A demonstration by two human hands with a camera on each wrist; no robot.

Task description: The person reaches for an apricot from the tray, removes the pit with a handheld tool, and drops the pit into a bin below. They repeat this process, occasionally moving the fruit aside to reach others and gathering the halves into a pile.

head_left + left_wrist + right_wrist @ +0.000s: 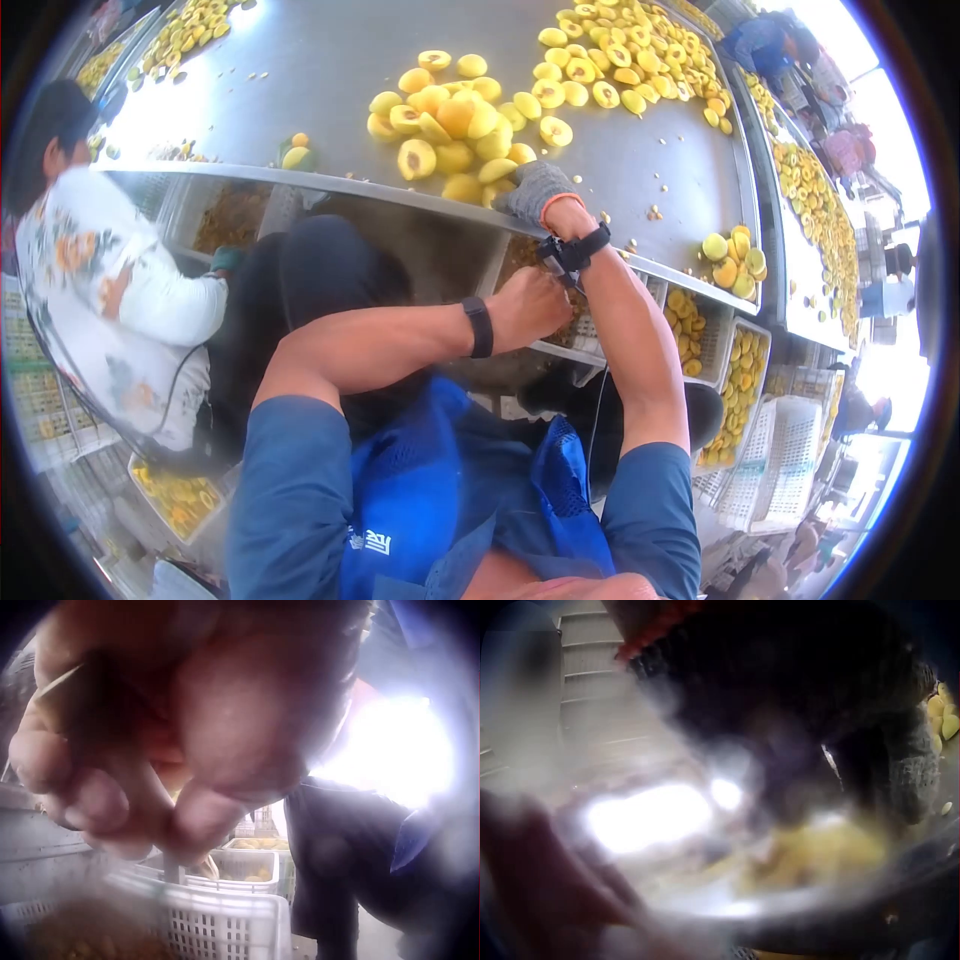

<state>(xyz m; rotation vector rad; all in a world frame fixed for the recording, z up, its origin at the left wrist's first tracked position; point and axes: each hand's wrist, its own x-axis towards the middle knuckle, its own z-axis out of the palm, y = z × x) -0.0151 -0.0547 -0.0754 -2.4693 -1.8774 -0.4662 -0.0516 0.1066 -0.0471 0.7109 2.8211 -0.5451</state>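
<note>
In the head view, my gloved right hand (541, 190) rests at the table's near edge, its fingers against a pile of halved yellow peaches (455, 115). The right wrist view shows the grey knit glove (915, 769) mostly dark, with blurred yellow fruit (817, 851) below it. My bare left hand (533, 306) is below the table edge, beside the right forearm. Up close, its curled fingers (97, 799) pinch a narrow, pale-edged piece (61, 681); its kind I cannot tell. Under that hand is a white crate (225, 900) with brown bits.
A larger heap of peach halves (640, 50) covers the back of the metal table (330, 90). More fruit (735, 262) sits at its right corner. Fruit-filled crates (740, 390) stand at right. Another person (120, 290) sits close at left.
</note>
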